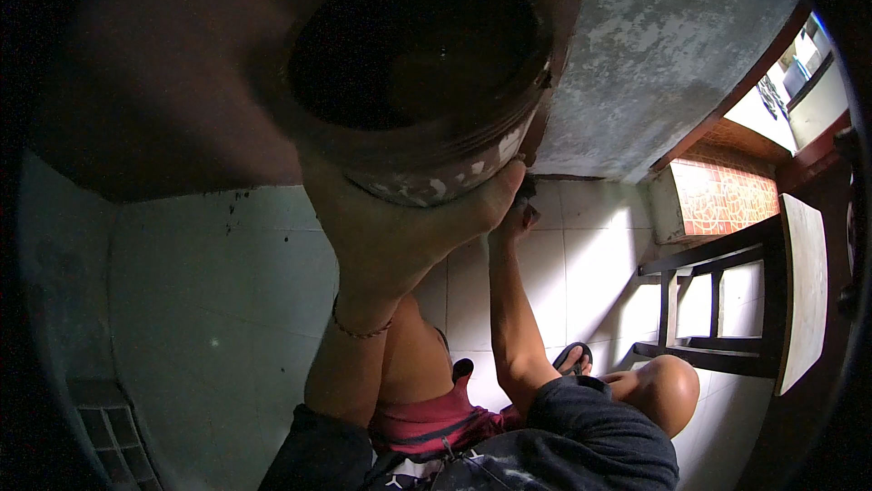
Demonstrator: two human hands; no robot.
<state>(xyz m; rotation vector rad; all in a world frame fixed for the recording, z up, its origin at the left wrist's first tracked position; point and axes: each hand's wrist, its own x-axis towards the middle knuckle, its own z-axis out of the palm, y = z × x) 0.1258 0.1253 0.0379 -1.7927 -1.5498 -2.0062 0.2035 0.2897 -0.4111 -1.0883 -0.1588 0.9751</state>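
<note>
My left hand (409,232) grips a dark, paint-splattered container (477,164) from underneath, holding it up close to the camera against a brown surface (154,82). Its inside is dark, with a faint glint on what it contains. My right hand (518,218) is lower and further off, behind the container and close to the foot of the wall. Its fingers are closed around a small dark item (529,189), partly hidden, which I cannot make out.
A mottled grey wall (654,46) rises at the right, beside a doorway with an orange-patterned tiled step (722,200). A dark wooden stool (799,296) with a pale top stands at the right on the white tiled floor (590,291). My bent knees and sandalled foot are below.
</note>
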